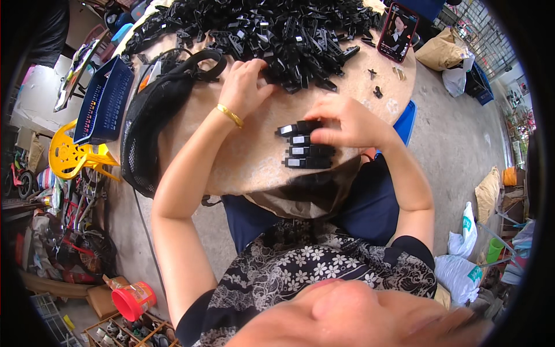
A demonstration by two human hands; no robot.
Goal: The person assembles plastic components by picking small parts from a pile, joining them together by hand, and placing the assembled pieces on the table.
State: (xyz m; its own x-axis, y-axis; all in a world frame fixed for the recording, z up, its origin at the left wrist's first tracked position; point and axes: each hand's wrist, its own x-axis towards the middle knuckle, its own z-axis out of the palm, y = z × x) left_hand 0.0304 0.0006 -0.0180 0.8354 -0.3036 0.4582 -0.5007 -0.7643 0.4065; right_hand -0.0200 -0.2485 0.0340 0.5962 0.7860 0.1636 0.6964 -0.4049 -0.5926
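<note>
A large heap of small black plastic parts (pixel 277 34) covers the far side of the round table. At the near edge of this heap is my left hand (pixel 245 87), its thumb spread away from the fingers and nothing visibly held. Nearer to me, several black plastic clips (pixel 309 151) with pale silvery patches lie side by side in a short stack. My right hand (pixel 350 122) grips the right end of the farthest black plastic clip (pixel 293 128) between thumb and fingers. This clip sits slightly askew to the others.
A black mesh bag (pixel 153 127) with a strap lies along the table's left edge. A phone (pixel 398 32) with a lit screen stands at the far right. Loose small black pieces (pixel 377 91) lie near it. A blue basket (pixel 104 104) and yellow stool (pixel 72 150) are to the left.
</note>
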